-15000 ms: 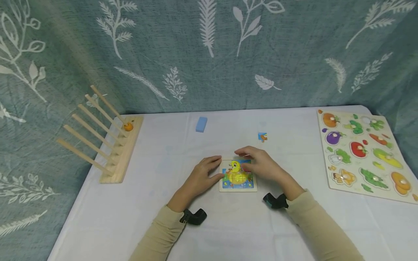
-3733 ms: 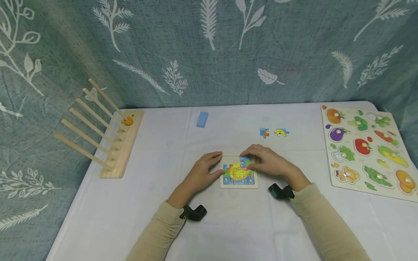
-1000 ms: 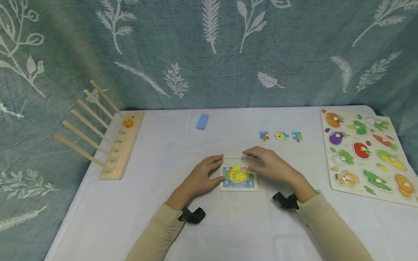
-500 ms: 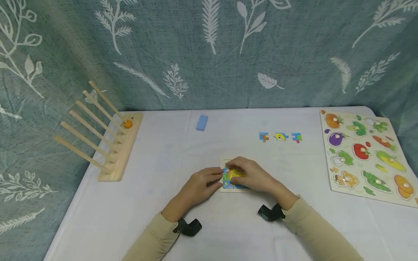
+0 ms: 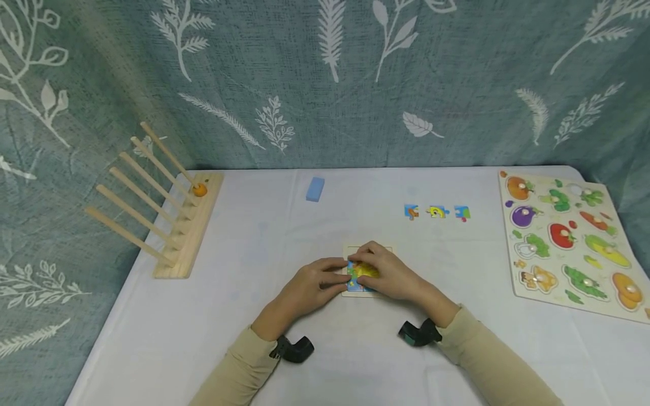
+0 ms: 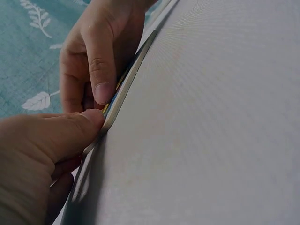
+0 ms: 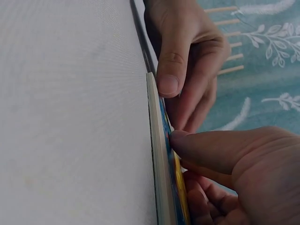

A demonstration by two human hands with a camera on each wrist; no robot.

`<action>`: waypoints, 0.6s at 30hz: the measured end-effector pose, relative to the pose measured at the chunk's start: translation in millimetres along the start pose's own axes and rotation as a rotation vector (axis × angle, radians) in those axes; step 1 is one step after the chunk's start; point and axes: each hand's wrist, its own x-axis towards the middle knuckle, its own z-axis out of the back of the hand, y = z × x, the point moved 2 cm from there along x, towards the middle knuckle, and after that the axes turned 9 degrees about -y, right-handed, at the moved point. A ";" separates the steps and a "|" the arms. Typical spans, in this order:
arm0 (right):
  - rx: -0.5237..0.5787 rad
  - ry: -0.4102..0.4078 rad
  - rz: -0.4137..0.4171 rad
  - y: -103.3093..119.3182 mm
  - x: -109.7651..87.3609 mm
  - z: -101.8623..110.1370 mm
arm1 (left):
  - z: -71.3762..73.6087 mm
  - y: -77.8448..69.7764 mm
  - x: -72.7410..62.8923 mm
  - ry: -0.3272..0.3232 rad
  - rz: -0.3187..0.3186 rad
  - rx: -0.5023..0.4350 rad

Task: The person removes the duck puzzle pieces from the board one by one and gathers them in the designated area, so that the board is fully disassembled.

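Observation:
A small duck jigsaw puzzle [image 5: 354, 282] in a pale wooden frame lies on the table, largely covered by both hands. My left hand [image 5: 310, 286] holds the frame's left edge, thumb near the front and fingers farther back. Reaching across from the right, my right hand [image 5: 393, 274] has its bent thumb and fingers on a piece in the left part of the picture. In the right wrist view, the right thumb [image 7: 201, 147] sits against the coloured face. Behind the puzzle, three loose pieces stand in a row: brown-blue [image 5: 411, 212], yellow [image 5: 437, 211] and green-blue [image 5: 462, 212].
A wooden peg stand [image 5: 195, 239] with several slanted rods and one orange bead is at the left. A blue block [image 5: 315, 189] lies near the back edge. At the right is a vegetable peg board [image 5: 574, 242]. Patterned teal cloth [image 5: 350, 129] hangs behind the table.
Over these frames, the yellow and green-blue pieces joined the first loose piece, and the frame's top strip became bare. In the last second my right hand moved left across the puzzle.

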 end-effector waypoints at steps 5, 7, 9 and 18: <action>0.007 0.001 -0.006 -0.4 -0.3 -0.6 | -0.4 0.0 -0.4 0.002 -0.031 0.039; 0.018 0.003 -0.012 -1.3 0.0 -1.3 | -0.6 0.4 -0.7 -0.001 -0.035 0.049; 0.025 0.005 -0.024 -1.9 0.4 -1.8 | -0.4 0.6 -0.8 -0.006 -0.034 0.052; 0.073 0.017 -0.095 -3.1 1.0 -0.9 | -0.9 0.3 0.3 -0.005 -0.037 0.055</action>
